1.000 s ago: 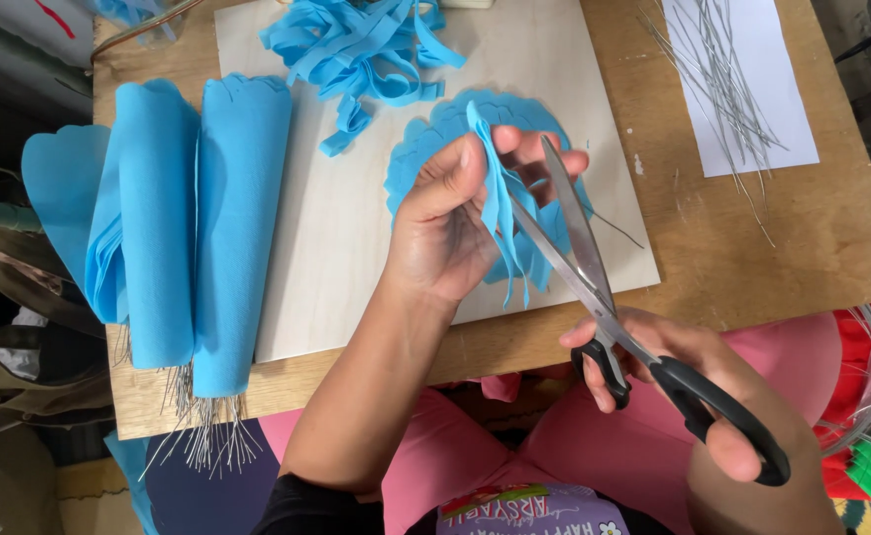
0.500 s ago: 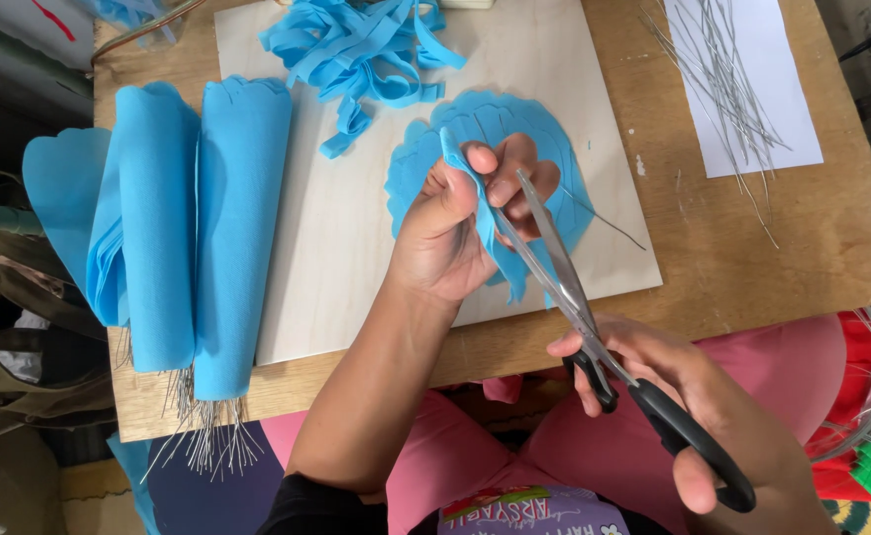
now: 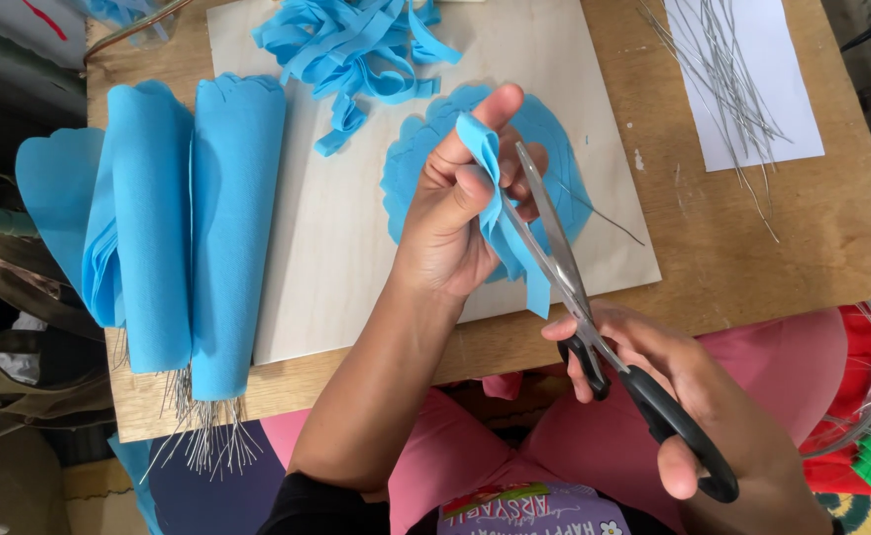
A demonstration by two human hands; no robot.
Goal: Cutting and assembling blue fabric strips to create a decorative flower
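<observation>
My left hand (image 3: pixel 455 218) pinches a folded piece of blue foam (image 3: pixel 500 213) upright above the pale board (image 3: pixel 326 238). My right hand (image 3: pixel 693 396) grips black-handled scissors (image 3: pixel 594 327) whose steel blades run up along the foam's right edge, slightly apart. A narrow blue strip hangs down from the piece near the blades. Under my left hand lies a round stack of blue foam petal shapes (image 3: pixel 554 168).
A heap of blue offcut strips (image 3: pixel 356 45) lies at the board's far edge. Two blue foam rolls (image 3: pixel 193 218) with wire ends poking out rest at the left. Thin wires (image 3: pixel 722 69) lie on white paper at the far right. Pink, red and green sheets sit at the lower right.
My left hand has turned the blue piece more upright and lifted it. The scissors have slid up along the foam, and a cut strip now hangs down.
</observation>
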